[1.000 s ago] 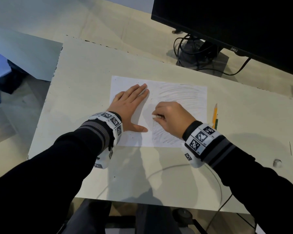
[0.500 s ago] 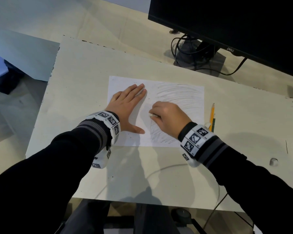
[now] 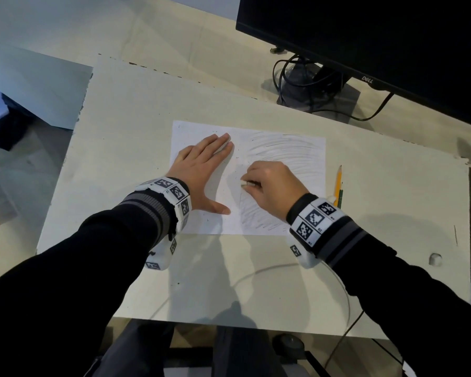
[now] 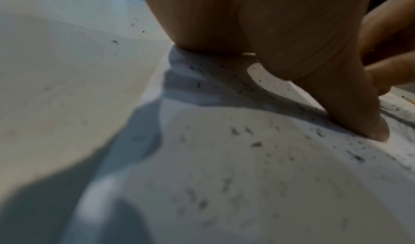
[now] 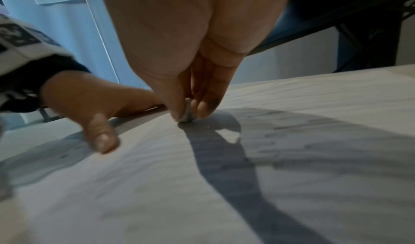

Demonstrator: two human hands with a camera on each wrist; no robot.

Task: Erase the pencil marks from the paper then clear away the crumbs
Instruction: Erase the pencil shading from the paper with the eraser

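A white sheet of paper lies on the pale board, its right half covered in grey pencil marks and its left half mostly bare. My left hand lies flat on the left half, fingers straight and thumb spread, pressing the sheet down. My right hand pinches a small white eraser between thumb and fingers, its tip on the paper at the edge of the marks. The right wrist view has the eraser touching the sheet. Dark crumbs speckle the paper near my left thumb.
Two pencils lie just right of the sheet. A black monitor with its stand and cables fills the back right. A small white lump sits near the board's right edge. A white cable curves across the front.
My right hand has slid the eraser back and forth a little over the middle of the sheet. The left hand stays pressed flat in the same spot.
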